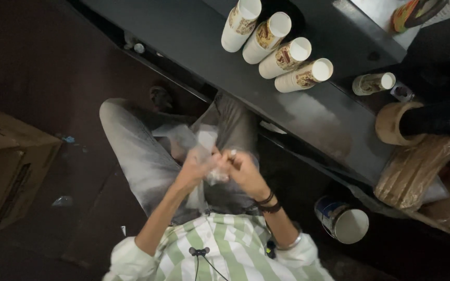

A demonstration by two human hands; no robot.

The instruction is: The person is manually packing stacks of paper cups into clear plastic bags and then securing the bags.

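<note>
I sit with grey-trousered legs stretched ahead. Over my lap, both hands meet on a thin clear plastic bag point(205, 139). My left hand point(196, 167) pinches the bag's crumpled lower part. My right hand point(241, 169), with a ring on one finger and dark bands at the wrist, grips the same bag right beside it. The fingertips of both hands touch around the plastic. What is inside the bag, if anything, cannot be made out.
A dark metal counter point(209, 47) runs diagonally ahead, bearing several stacks of printed paper cups point(277, 47) and a single small cup point(373, 83). A brown ring point(389, 124) and paper-wrapped bundles point(417, 166) lie at right. A white-mouthed tin point(344, 221) stands below. A cardboard box point(6, 166) sits at left.
</note>
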